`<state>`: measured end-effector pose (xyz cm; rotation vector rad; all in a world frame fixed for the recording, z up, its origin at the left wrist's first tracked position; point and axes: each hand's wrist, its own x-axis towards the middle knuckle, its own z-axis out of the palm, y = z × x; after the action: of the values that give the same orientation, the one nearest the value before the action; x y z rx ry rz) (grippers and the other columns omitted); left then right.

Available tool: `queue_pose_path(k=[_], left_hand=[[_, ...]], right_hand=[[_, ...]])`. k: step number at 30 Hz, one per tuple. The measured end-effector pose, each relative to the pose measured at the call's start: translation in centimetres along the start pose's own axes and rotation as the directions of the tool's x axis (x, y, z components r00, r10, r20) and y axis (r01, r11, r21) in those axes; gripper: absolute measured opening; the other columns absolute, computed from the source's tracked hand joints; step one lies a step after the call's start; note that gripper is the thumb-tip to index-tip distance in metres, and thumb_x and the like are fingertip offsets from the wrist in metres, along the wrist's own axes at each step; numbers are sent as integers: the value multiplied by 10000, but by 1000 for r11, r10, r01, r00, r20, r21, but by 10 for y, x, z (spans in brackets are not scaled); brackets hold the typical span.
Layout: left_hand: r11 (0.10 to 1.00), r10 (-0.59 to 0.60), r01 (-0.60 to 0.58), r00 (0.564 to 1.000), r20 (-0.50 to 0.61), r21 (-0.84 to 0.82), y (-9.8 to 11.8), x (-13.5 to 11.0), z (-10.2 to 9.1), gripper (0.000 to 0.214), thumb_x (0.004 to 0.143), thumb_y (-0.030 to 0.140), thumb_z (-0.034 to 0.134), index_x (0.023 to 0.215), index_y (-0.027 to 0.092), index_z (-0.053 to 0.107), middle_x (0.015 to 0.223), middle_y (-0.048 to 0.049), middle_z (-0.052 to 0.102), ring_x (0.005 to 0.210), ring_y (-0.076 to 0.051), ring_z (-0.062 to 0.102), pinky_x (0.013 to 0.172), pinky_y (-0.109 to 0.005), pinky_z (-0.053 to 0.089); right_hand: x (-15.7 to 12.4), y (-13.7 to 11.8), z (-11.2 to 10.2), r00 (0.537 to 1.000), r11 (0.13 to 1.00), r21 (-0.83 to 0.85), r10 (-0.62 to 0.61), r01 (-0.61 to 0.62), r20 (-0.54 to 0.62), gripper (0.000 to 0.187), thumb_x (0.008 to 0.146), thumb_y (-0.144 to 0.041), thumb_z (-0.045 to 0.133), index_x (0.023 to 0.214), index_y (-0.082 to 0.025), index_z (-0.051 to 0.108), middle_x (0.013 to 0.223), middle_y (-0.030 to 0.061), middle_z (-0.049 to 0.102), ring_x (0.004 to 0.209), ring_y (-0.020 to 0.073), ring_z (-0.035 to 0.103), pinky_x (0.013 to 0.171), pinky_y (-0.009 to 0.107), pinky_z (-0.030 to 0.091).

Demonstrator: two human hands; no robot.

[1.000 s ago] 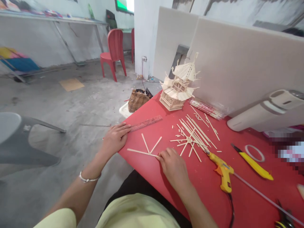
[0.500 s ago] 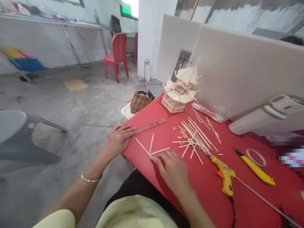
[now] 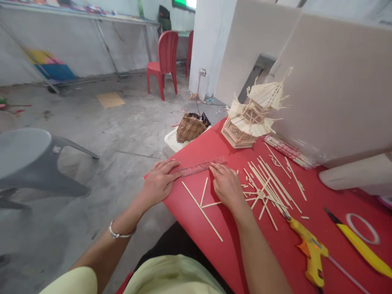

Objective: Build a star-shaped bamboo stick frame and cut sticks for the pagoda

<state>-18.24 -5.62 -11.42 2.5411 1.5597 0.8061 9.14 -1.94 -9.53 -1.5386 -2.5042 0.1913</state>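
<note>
A clear ruler [image 3: 196, 166] lies on the red table. My left hand [image 3: 159, 181] rests flat by its left end, fingers stretched out and touching it. My right hand [image 3: 226, 185] has its fingers bent together on the ruler's right part; the thumb's grip is hard to see. Just below the ruler, thin sticks [image 3: 202, 207] form a branching shape, one branch running under my right hand. To the right lies a star-shaped piece of sticks [image 3: 260, 194], beside several loose sticks [image 3: 275, 183].
A small stick-built pagoda [image 3: 251, 116] stands at the table's back. On the right are a yellow glue gun [image 3: 309, 249], a yellow cutter [image 3: 361, 245], a tape ring [image 3: 363, 228] and a pale tumbler [image 3: 352, 173]. A grey stool [image 3: 27, 159] stands left, a plaid bag [image 3: 191, 127] beyond the table.
My right hand has let go of the long stick in the branching shape and moved up onto the ruler. My left hand stays by the ruler's left end. The view has turned slightly.
</note>
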Motion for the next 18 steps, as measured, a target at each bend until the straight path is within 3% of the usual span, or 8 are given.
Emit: queue_pose_path(k=[8, 11, 15, 18], left_hand=[[998, 65, -64, 998, 20, -14, 0, 1, -3, 417, 975, 147, 424, 1217, 301, 727, 1283, -18, 716, 1260, -245, 592, 1090, -475, 390], [998, 60, -60, 998, 21, -19, 0, 0, -3, 409, 976, 153, 431, 1203, 304, 737, 1277, -10, 723, 1262, -242, 594, 1099, -476, 383], [998, 60, -60, 998, 3, -24, 0, 0, -2, 407, 969, 145, 438, 1176, 306, 749, 1267, -3, 731, 1254, -240, 605, 1099, -482, 384], [998, 56, -57, 998, -12, -29, -1, 0, -1, 404, 960, 138, 443, 1166, 298, 751, 1273, -1, 729, 1255, -242, 607, 1097, -485, 383]], right_hand=[[-6, 3, 8, 990, 1000, -20, 12, -15, -137, 434, 911, -91, 457, 1262, -163, 703, 1338, 85, 686, 1249, 242, 586, 1086, 409, 387], [-4, 3, 10, 986, 999, -30, 21, -26, -164, 454, 909, -101, 455, 1300, -140, 681, 1386, 101, 653, 1300, 262, 548, 1101, 421, 390], [-2, 3, 10, 990, 997, -60, 33, -41, -134, 518, 906, -114, 442, 1396, -139, 607, 1516, 95, 541, 1403, 275, 464, 1135, 446, 365], [-2, 4, 9, 995, 997, -62, 30, -37, -98, 497, 925, -129, 432, 1387, -144, 613, 1471, 85, 588, 1364, 264, 508, 1130, 446, 361]])
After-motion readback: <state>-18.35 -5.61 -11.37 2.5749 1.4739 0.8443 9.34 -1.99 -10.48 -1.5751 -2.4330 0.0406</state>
